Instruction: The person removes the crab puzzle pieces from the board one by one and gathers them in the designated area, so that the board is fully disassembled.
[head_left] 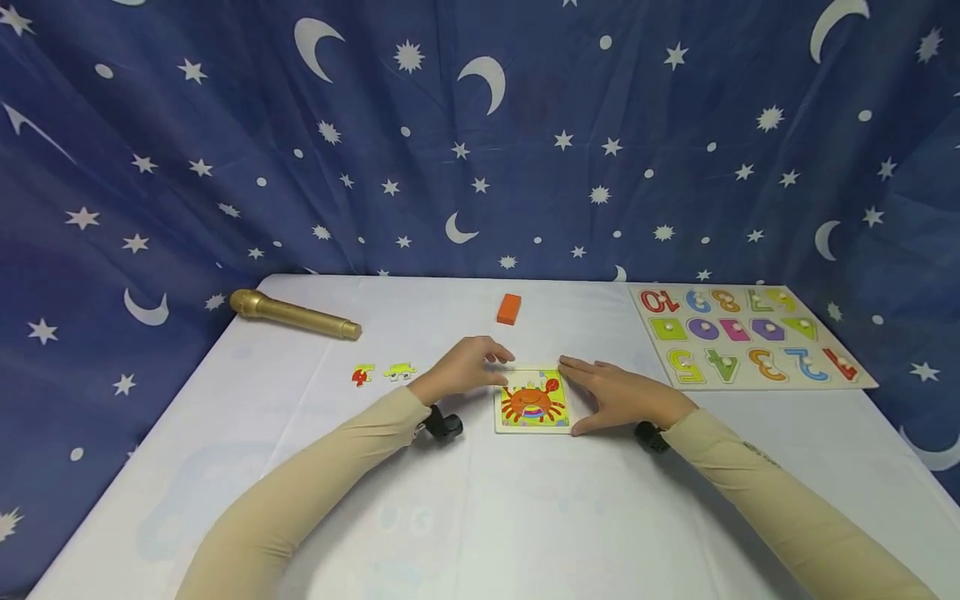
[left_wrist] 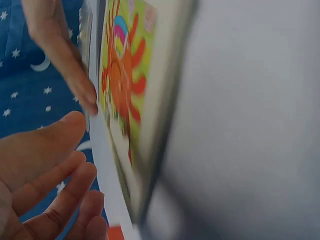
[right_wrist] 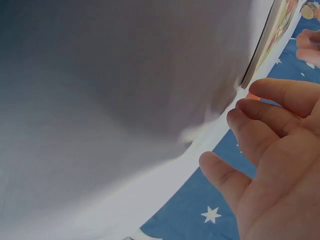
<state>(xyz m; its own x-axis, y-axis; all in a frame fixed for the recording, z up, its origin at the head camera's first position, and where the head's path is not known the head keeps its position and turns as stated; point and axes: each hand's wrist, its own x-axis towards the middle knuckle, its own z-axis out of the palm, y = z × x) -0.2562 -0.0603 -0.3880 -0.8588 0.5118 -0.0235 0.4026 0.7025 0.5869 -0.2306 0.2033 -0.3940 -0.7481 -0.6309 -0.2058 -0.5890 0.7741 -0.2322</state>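
A crab jigsaw puzzle (head_left: 532, 408) in a square pale tray (head_left: 517, 429) lies on the white table, with a pale gap in the picture's top left part. My left hand (head_left: 467, 365) hovers by that upper left corner, fingers loosely bent and nothing between them. In the left wrist view its thumb (left_wrist: 47, 145) points toward the tray's edge. My right hand (head_left: 626, 396) is spread along the tray's right side, index finger near the top corner and thumb near the bottom one. Left of my left hand lie two loose pieces, one red and yellow (head_left: 363, 374), one yellow-green with eyes (head_left: 400, 372).
An orange block (head_left: 508, 309) lies beyond the puzzle. At the back left is a gold microphone (head_left: 296, 315). A number and shape peg board (head_left: 742, 384) lies at the right. A blue curtain (head_left: 540, 200) with stars and moons hangs behind the table.
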